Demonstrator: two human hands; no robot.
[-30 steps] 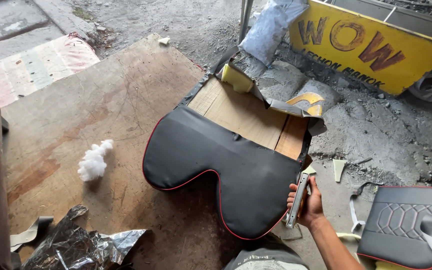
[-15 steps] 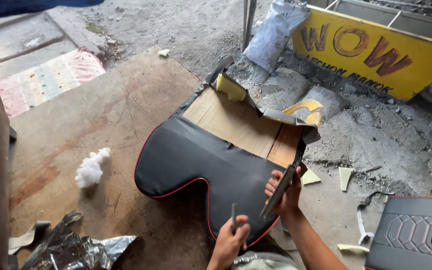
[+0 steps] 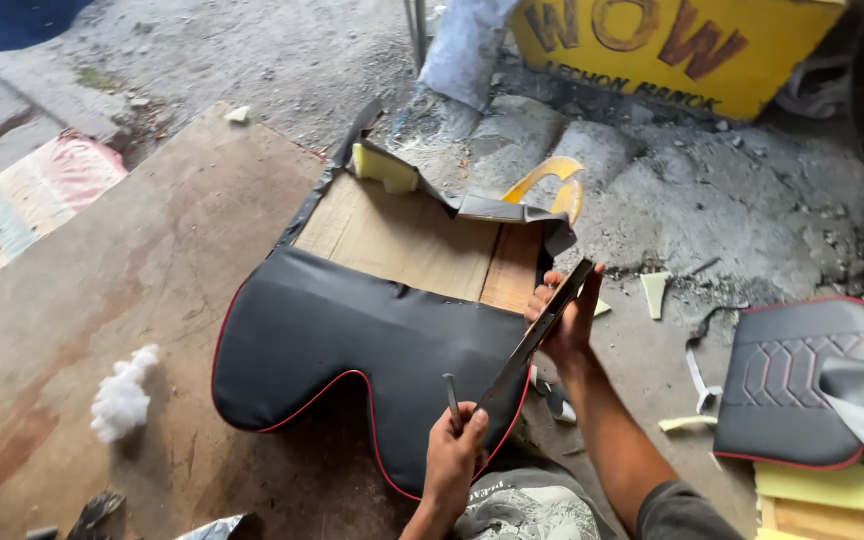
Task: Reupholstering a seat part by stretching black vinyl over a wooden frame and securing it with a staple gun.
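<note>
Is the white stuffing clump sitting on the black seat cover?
No: the white stuffing clump lies on the bare wooden board, apart from the black seat cover and to its left.

1. White stuffing tuft (image 3: 124,393) lies on the brown board (image 3: 102,290).
2. Yellow sign (image 3: 682,45) leans at the top.
3. Quilted black cushion (image 3: 792,380) sits at right.
4. Yellow foam block (image 3: 384,167) rests beyond the plywood.
5. Patterned mat (image 3: 27,205) lies at left.

Matt black leatherette seat cover (image 3: 352,330) over bare wood board (image 3: 422,240).
</note>
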